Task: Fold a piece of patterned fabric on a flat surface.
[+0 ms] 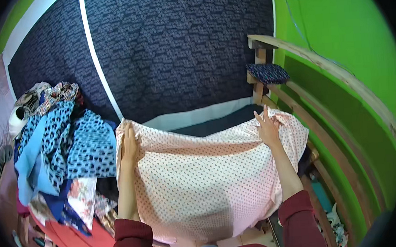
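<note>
On our left, blue leopard-print fabric (89,147) tops heaped clothes (58,95). Our left hand (130,149) holds the small-patterned pale cloth (197,183) by its upper left corner. It spreads across to our right hand (269,131), fingers splayed against it; whether they pinch, we cannot tell. Wooden rails (289,45) stand beyond.

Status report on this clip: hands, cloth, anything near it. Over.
Left hand and right hand at upper edge of pale printed cloth. Cloth spread between them, top edge sagging. Clothes pile left, wooden rails right.
</note>
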### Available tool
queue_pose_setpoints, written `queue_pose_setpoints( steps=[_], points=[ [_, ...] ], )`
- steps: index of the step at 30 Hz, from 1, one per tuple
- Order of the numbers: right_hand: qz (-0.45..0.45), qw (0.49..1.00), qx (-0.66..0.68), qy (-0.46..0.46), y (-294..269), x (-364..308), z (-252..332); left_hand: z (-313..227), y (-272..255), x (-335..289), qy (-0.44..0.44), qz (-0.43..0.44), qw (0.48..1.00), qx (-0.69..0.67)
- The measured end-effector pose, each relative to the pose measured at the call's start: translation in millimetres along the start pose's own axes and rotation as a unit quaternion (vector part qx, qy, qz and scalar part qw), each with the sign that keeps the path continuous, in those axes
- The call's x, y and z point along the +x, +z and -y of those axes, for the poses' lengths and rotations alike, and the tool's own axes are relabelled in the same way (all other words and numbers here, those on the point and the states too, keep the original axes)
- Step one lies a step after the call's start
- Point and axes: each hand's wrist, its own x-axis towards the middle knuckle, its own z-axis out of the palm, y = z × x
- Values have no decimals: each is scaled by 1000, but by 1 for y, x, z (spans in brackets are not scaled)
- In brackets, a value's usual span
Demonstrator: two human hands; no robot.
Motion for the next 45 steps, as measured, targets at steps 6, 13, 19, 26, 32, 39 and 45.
queue_pose_setpoints(
  steps=[6,13,19,26,32,39,45],
  points=[
    [49,996,-29,71,73,71,-22,47,118,48,-345,-40,775,-528],
    [33,998,-8,47,141,156,-1,148,175,53,-221,-41,947,-230],
    [152,983,6,103,198,134,-30,129,230,12,-148,-35,983,-102],
    [18,991,19,128,200,138,-40,134,218,6,-210,-77,974,22],
    [61,966,44,249,162,153,-39,109,198,31,-414,49,903,-98],
    [164,980,-12,115,142,138,-41,56,156,12,-361,33,916,-173],
    [-31,996,-48,-61,118,121,-38,-79,74,1,-248,0,964,96]
  ],
)
